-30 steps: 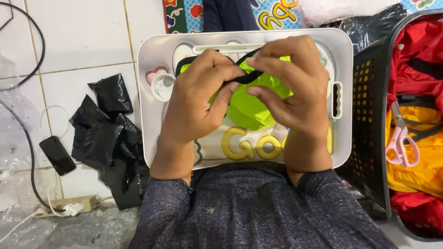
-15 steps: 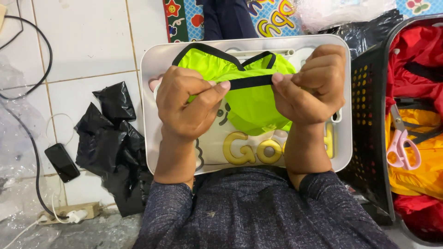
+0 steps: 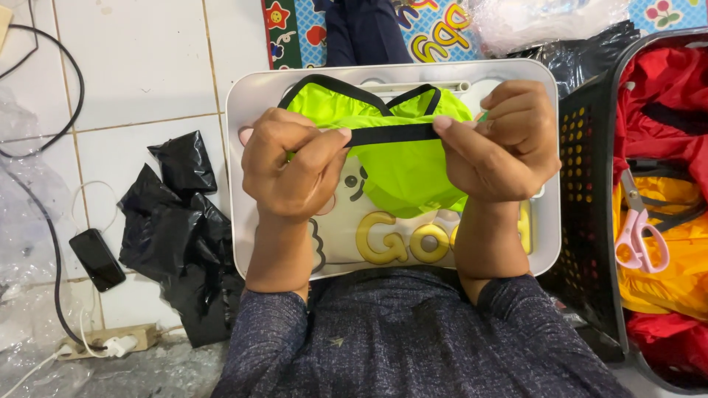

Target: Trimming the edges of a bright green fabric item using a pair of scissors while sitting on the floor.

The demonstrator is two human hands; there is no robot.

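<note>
While one left hand point(image 3: 295, 169) and one right hand point(image 3: 498, 144) pinch one neon-green garment point(image 3: 402, 166), one white tray point(image 3: 247, 110), one pair of pink scissors point(image 3: 640, 228)

Neon-green garment point(image 3: 402, 166) with black trim; white lap tray point(image 3: 254, 110) with yellow letters; pink scissors point(image 3: 640, 236) at 3 o'clock over yellow and red fabric point(image 3: 664, 88); black plastic bags point(image 3: 184, 221) at 9 o'clock.
</note>
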